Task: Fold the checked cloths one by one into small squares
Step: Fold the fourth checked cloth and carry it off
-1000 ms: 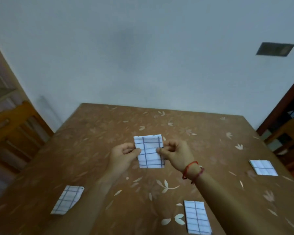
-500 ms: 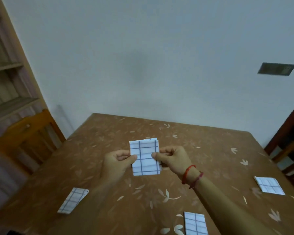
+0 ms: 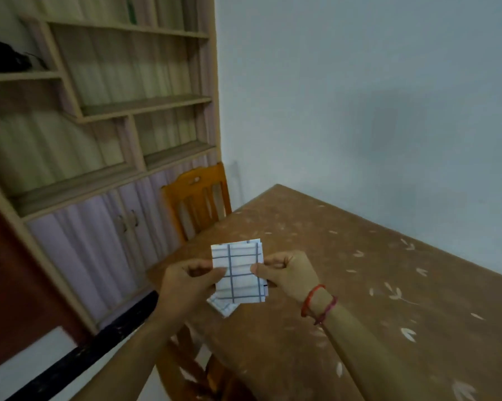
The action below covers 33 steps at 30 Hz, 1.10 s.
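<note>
I hold a folded white cloth with blue checks (image 3: pixel 239 270) upright in the air above the left part of the brown table (image 3: pixel 359 285). My left hand (image 3: pixel 190 280) pinches its left edge with thumb and fingers. My right hand (image 3: pixel 287 274), with red strings at the wrist, pinches its right edge. Another folded checked cloth (image 3: pixel 223 306) lies on the table just below the held one, mostly hidden behind it and my left hand.
A wooden chair (image 3: pixel 199 198) stands at the table's left side and another chair's back (image 3: pixel 186 369) shows under my left forearm. Shelves and cabinets (image 3: pixel 105 125) fill the left wall. The table's far edge runs along a plain wall.
The camera has swung left, so the shelves and chair now fill the left side. The cloths on the right and near edge have left the view. Both hands still hold the folded cloth.
</note>
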Tool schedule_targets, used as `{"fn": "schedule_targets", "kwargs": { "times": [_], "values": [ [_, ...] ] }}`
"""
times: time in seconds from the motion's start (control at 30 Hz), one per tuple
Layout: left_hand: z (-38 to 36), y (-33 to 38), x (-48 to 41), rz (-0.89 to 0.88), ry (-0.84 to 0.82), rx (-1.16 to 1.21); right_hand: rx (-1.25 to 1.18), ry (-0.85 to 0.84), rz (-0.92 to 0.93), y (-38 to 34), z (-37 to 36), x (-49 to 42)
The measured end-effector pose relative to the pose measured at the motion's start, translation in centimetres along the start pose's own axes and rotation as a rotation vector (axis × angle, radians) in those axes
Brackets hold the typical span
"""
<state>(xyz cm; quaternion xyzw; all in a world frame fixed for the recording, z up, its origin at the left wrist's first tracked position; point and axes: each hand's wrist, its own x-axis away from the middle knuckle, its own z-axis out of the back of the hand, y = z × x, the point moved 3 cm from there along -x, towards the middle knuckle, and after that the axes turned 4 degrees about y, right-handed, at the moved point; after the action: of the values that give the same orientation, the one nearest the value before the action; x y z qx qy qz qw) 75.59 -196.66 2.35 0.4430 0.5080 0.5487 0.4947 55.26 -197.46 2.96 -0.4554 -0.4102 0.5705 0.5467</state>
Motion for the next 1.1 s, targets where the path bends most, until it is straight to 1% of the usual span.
{"fn": "schedule_targets", "kwargs": {
  "times": [0.17,0.3,0.53,0.8,0.9,1.0,1.1],
  "values": [
    [7.9,-0.6,1.2,0.045,0.122,0.046,0.080,-0.169,0.084,-1.6,-7.9,-1.9],
    [13.0,-1.6,2.3,0.053,0.250,0.050,0.058,-0.287,0.086,-2.5,-13.6,-2.0],
    [20.5,-3.7,1.9,0.090,0.337,0.110,0.030,-0.390,0.072,-4.2,-22.1,-2.7],
    [30.7,-6.7,-1.3,0.127,0.355,0.139,0.072,-0.366,0.013,-4.3,-33.4,-5.6],
    [34.6,-7.6,-2.9,0.117,0.369,0.104,0.084,-0.367,0.004,-4.8,-37.7,-6.7],
    [37.5,-8.0,-4.6,0.100,0.368,0.066,0.062,-0.394,-0.005,-5.7,-40.7,-7.4],
    [39.3,-8.2,-6.5,0.081,0.356,0.051,0.048,-0.380,0.002,-6.2,-42.6,-9.0]
  ]
}}
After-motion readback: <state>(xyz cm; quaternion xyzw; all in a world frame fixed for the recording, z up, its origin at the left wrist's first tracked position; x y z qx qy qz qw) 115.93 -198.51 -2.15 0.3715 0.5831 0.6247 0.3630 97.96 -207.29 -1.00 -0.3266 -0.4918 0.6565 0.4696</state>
